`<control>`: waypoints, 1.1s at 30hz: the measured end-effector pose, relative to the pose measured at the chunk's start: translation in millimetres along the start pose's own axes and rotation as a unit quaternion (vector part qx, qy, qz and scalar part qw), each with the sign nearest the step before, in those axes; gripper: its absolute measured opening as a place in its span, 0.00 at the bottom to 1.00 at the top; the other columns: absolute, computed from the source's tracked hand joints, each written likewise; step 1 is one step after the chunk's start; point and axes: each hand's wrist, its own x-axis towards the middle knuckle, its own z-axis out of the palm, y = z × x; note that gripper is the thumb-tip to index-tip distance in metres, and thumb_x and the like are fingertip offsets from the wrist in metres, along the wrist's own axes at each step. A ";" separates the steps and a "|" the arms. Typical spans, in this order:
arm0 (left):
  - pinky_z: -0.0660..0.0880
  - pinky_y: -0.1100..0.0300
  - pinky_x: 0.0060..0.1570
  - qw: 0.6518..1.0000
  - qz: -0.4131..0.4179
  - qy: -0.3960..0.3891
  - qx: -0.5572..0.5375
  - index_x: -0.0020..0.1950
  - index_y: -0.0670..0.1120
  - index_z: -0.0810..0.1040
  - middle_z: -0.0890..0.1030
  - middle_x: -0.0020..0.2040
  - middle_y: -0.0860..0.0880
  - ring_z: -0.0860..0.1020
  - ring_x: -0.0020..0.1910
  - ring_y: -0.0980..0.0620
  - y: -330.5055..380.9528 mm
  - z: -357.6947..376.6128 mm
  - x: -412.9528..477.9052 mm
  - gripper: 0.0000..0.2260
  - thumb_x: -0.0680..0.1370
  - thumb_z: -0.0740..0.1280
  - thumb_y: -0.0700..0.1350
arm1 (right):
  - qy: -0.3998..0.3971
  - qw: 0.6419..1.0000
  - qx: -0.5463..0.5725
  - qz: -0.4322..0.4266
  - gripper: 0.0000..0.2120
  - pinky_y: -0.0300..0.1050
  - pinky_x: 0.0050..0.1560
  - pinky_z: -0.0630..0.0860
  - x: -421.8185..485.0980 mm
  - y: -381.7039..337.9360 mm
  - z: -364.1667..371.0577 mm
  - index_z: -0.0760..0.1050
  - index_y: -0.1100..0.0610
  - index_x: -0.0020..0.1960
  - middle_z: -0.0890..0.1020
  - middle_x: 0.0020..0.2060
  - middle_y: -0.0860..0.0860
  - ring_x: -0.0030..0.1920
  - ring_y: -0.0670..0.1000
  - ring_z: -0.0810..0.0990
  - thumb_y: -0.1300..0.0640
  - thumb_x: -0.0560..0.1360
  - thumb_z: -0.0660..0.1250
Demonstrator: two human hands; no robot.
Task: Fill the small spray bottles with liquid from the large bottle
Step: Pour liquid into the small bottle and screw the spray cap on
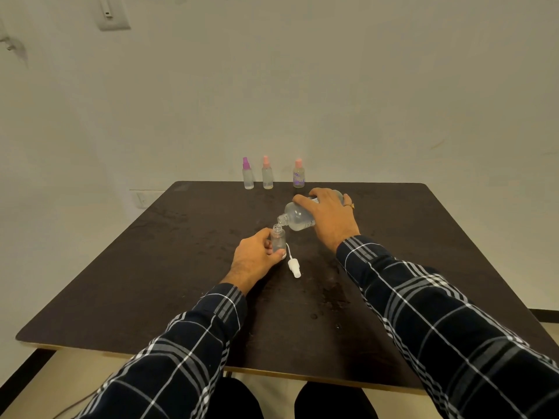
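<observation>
My right hand [331, 217] grips the large clear bottle [298, 219], tipped to the left so its open neck sits just over the mouth of a small clear spray bottle [278, 238]. That small bottle stands upright and uncapped on the dark table [181, 282], with my left hand [255, 257] wrapped around its left side. Its white spray cap with a dip tube [294, 266] lies on the table just to the right of my left hand. Whether liquid is flowing is too small to tell.
Three capped small spray bottles stand in a row at the table's far edge: one with a purple cap [248, 175], one with a pink cap [267, 173], and a labelled one with a pink cap [299, 175]. A pale wall rises behind them.
</observation>
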 end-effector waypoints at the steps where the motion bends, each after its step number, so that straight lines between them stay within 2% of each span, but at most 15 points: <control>1: 0.79 0.53 0.57 1.000 0.000 0.001 0.000 0.64 0.54 0.76 0.81 0.49 0.56 0.81 0.48 0.56 0.2 0.2 0.0 0.17 0.77 0.73 0.51 | -0.001 1.000 0.000 0.000 0.33 0.73 0.70 0.56 0.0 0.1 -0.1 0.63 0.41 0.73 0.67 0.70 0.54 0.73 0.57 0.62 0.59 0.74 0.71; 9: 0.80 0.53 0.56 1.000 0.007 0.008 0.002 0.58 0.57 0.76 0.81 0.46 0.57 0.81 0.45 0.59 -1.6 1.7 0.5 0.13 0.76 0.73 0.52 | 0.000 1.000 -0.002 -0.003 0.33 0.73 0.70 0.56 -0.5 0.2 -1.3 0.63 0.42 0.73 0.67 0.71 0.54 0.73 0.58 0.62 0.59 0.74 0.72; 33: 0.80 0.52 0.55 1.000 0.017 0.015 -0.012 0.58 0.57 0.77 0.82 0.46 0.56 0.82 0.45 0.58 -2.5 2.0 -2.5 0.13 0.75 0.74 0.51 | -0.008 1.000 -0.006 -0.004 0.33 0.72 0.71 0.56 -2.4 -1.8 -4.7 0.63 0.42 0.73 0.66 0.71 0.54 0.74 0.57 0.61 0.59 0.74 0.72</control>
